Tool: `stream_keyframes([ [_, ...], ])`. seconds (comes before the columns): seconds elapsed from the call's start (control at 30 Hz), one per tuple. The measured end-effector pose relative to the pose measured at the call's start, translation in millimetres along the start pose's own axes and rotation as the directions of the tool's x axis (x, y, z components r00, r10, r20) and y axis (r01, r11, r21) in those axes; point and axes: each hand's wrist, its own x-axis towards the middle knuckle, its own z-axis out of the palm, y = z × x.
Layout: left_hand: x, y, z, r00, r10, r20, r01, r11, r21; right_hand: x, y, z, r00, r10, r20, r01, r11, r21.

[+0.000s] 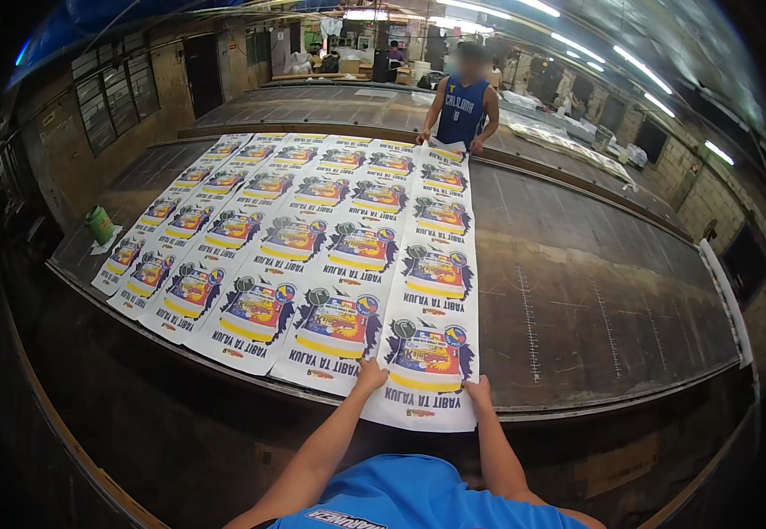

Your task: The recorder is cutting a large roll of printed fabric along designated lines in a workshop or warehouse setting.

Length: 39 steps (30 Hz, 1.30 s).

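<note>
A long white printed fabric strip (411, 300) with repeated colourful logos runs across the dark table (568, 282), its near end hanging past the front edge. My left hand (370, 375) pinches its left edge near that end. My right hand (479, 390) grips the right edge at about the same distance from me. The strip lies beside several matching printed strips (259, 238) laid side by side on the left. At the far side, a person in a dark blue sleeveless top (465, 108) has both hands at the strip's other end.
A green cylindrical container (99, 224) stands on a white scrap at the table's left edge. The right part of the table shows scale-like white marks. More long tables (295, 104) lie behind, one bearing pale sheets (568, 145). Another person sits far back.
</note>
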Motion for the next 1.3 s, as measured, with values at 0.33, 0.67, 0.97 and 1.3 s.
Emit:
stream_keyframes([
  [0.33,-16.5,-21.4,-17.3,0.934,0.045,0.354,0.155,0.843,-0.516,-98.3,-134.4,-26.5,0.939,-0.34,0.049,0.271,0.82,0.505],
  [0.67,-70.5,-20.0,-120.7,0.958,0.282,0.051,-0.148,0.641,-0.753,-187.7,-227.5,4.0,0.833,-0.551,0.05,0.489,0.775,0.4],
  [0.97,-89.1,-25.0,-223.5,0.931,0.313,-0.19,-0.352,0.627,-0.695,-231.2,-286.4,51.8,0.718,-0.687,0.11,0.606,0.696,0.386],
  [1.3,0.8,-158.1,-272.2,0.952,0.141,-0.272,-0.269,0.809,-0.522,-95.9,-130.3,199.6,0.993,-0.122,0.012,0.118,0.981,0.151],
])
